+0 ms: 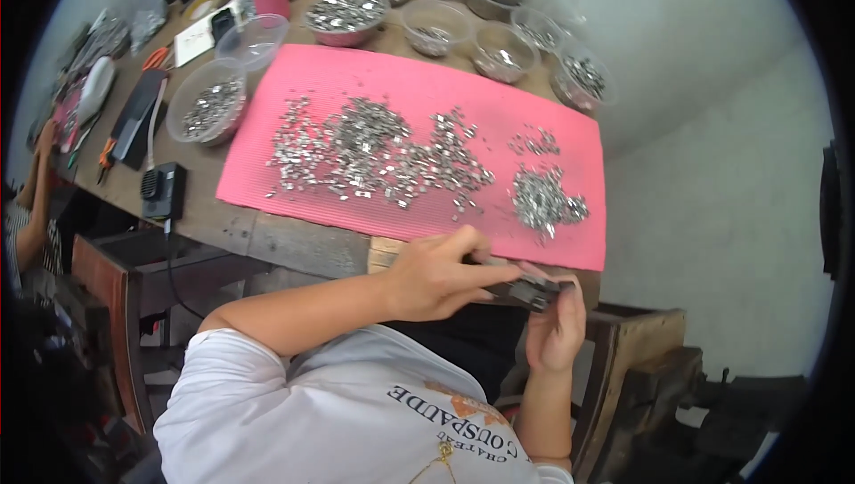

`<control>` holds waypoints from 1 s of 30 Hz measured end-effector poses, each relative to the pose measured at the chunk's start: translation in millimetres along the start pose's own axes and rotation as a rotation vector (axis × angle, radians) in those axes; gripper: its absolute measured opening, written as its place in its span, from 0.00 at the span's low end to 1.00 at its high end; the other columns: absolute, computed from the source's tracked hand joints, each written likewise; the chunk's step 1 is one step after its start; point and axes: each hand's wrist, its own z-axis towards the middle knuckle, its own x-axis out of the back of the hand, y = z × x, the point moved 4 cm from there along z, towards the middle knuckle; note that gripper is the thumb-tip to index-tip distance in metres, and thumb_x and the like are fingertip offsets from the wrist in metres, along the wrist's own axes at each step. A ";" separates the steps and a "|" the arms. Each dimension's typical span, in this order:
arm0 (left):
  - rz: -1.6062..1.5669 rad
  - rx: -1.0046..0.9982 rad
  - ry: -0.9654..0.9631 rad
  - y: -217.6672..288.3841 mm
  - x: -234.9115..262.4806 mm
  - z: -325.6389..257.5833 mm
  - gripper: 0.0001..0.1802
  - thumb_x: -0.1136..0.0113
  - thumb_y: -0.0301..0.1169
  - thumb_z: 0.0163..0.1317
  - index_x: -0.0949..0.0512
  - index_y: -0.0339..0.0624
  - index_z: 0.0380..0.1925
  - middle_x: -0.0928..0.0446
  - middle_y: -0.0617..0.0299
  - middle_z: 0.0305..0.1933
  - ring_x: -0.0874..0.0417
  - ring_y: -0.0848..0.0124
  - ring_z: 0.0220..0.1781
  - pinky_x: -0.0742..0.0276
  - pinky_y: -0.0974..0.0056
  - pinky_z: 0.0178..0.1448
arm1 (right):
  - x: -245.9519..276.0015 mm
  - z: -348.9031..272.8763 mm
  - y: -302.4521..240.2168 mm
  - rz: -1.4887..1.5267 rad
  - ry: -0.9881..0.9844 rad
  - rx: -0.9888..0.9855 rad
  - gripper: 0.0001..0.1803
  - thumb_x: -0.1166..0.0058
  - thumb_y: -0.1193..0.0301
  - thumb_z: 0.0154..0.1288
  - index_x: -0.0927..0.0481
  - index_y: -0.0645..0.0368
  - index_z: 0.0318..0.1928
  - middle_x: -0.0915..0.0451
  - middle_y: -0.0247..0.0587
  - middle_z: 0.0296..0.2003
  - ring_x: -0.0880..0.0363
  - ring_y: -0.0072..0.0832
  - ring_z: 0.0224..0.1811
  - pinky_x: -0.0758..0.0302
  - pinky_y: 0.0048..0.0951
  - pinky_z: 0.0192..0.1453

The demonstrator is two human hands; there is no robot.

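Note:
Just off the near right edge of the pink ribbed mat (347,70), both my hands hold a dark metal block-like tool (534,293); its exact kind does not show. My left hand (436,275) is closed round its left end, with the index finger stretched along it. My right hand (558,328) grips the other end between thumb and fingers. Just beyond the hands lies a small heap of shiny metal pieces (545,199) on the mat. A larger spread of similar small pieces (370,141) covers the mat's middle and left.
Plastic tubs of metal parts (346,16) line the table's back. Another tub (209,105) stands left of the mat. A black device (163,192) with a cable sits at the table's near left. A wooden stand (637,341) is to the right. Another person's arm (37,186) shows far left.

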 end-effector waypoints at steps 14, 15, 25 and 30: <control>0.037 0.332 0.397 -56.0 119.5 -111.6 0.26 0.12 0.26 0.43 0.22 0.39 0.38 0.13 0.50 0.43 0.10 0.59 0.48 0.20 0.46 0.67 | 16.0 22.2 8.8 -1.394 0.119 0.390 0.12 0.48 0.68 0.74 0.21 0.67 0.38 0.31 0.62 0.70 0.38 0.55 0.70 0.44 0.54 0.75; 0.035 0.342 0.389 -59.0 126.8 -113.0 0.26 0.12 0.26 0.43 0.22 0.39 0.38 0.13 0.50 0.43 0.10 0.59 0.48 0.20 0.46 0.67 | 16.1 22.5 10.8 -1.421 0.109 0.408 0.13 0.47 0.67 0.74 0.22 0.66 0.37 0.32 0.62 0.70 0.38 0.55 0.70 0.44 0.54 0.75; 0.425 0.124 0.095 -24.2 98.6 -39.3 0.14 0.20 0.22 0.44 0.14 0.37 0.32 0.12 0.57 0.39 0.13 0.56 0.41 0.18 0.55 0.51 | 24.6 25.5 4.0 -1.616 0.153 0.498 0.13 0.37 0.65 0.69 0.21 0.63 0.37 0.29 0.57 0.67 0.34 0.54 0.68 0.40 0.53 0.70; 0.277 0.026 0.060 -13.1 54.2 -3.6 0.17 0.24 0.19 0.46 0.12 0.40 0.39 0.12 0.60 0.36 0.13 0.60 0.40 0.17 0.59 0.45 | 19.8 23.7 -4.7 -1.477 0.186 0.567 0.10 0.32 0.72 0.61 0.17 0.61 0.42 0.22 0.50 0.60 0.27 0.50 0.63 0.36 0.49 0.68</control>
